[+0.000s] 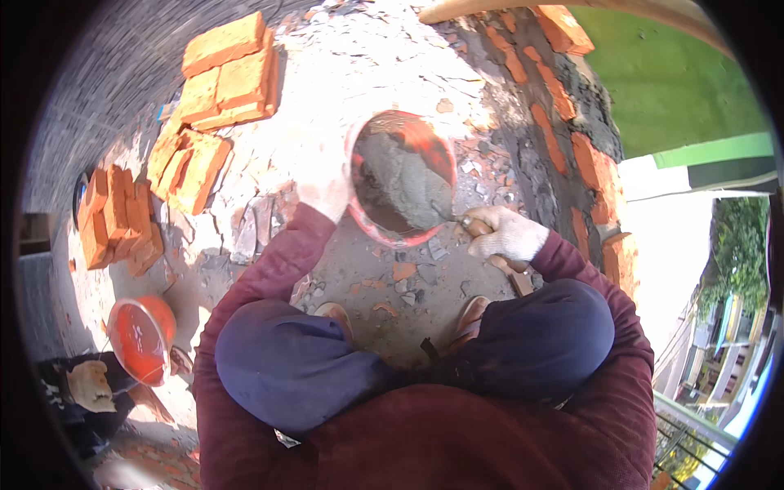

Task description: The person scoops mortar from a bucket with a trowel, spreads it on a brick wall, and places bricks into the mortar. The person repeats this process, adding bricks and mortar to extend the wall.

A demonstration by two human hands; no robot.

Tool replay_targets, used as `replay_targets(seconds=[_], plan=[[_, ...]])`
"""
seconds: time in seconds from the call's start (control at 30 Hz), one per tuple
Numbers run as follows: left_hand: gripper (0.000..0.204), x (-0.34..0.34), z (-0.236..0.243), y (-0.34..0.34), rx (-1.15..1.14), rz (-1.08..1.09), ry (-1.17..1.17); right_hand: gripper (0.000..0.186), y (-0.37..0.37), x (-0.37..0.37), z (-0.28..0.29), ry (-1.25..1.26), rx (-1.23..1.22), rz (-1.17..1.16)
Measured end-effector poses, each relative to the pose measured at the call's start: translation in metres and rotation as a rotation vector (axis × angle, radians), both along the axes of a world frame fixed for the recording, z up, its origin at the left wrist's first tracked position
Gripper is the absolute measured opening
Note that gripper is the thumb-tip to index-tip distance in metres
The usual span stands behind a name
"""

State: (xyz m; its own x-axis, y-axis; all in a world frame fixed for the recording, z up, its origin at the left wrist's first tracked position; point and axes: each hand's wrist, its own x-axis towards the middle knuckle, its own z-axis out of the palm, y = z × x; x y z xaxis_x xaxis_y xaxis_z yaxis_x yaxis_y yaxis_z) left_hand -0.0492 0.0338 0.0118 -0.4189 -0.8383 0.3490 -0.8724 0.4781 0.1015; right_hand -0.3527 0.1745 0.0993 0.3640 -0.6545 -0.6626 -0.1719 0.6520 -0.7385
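A red bucket (pixel 357 214) stands on the ground in front of my feet, with grey wet mortar (pixel 404 181) inside it. My right hand (pixel 505 234), in a pale glove, is closed round the wooden handle of a trowel (pixel 476 227) at the bucket's right rim. The trowel's blade goes into the mortar and is mostly hidden. My left hand (pixel 325 186) is at the bucket's left rim, washed out by glare and blurred, so its fingers do not show clearly.
Orange bricks (pixel 231 72) are stacked at the far left, with more bricks (pixel 118 214) nearer. A partly laid brick wall (pixel 558 122) with mortar runs along the right. At the lower left stands another red bucket (pixel 140 339), beside a person's dark clothing (pixel 77 400). Rubble (pixel 400 286) litters the ground.
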Motion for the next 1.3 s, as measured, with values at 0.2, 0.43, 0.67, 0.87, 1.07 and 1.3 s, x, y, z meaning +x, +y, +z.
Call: replay_targets(seconds=[0.2,0.43,0.67,0.87,1.07,1.3], plan=[[0.03,0.043,-0.041,-0.044,0.134,-0.045,0.409,0.019,0.019,-0.037,0.023,-0.092,-0.099,-0.039],[0.03,0.041,-0.032,-0.042,0.256,-0.076,0.454,0.01,0.072,-0.093,0.117,-0.022,-0.22,-0.56],[0.032,0.057,-0.034,-0.041,0.325,-0.056,0.544,0.032,0.052,-0.172,0.142,1.353,-0.574,-0.226],[0.033,0.067,-0.045,-0.039,0.416,-0.021,0.707,0.028,0.062,-0.195,0.1,1.831,-0.853,-0.265],[0.035,0.085,-0.051,-0.04,0.494,0.025,0.866,0.035,0.075,-0.188,0.164,1.138,-0.411,-0.212],[0.037,0.08,-0.058,-0.043,0.582,0.001,0.99,0.043,0.059,-0.189,0.169,1.185,-0.151,-0.208]])
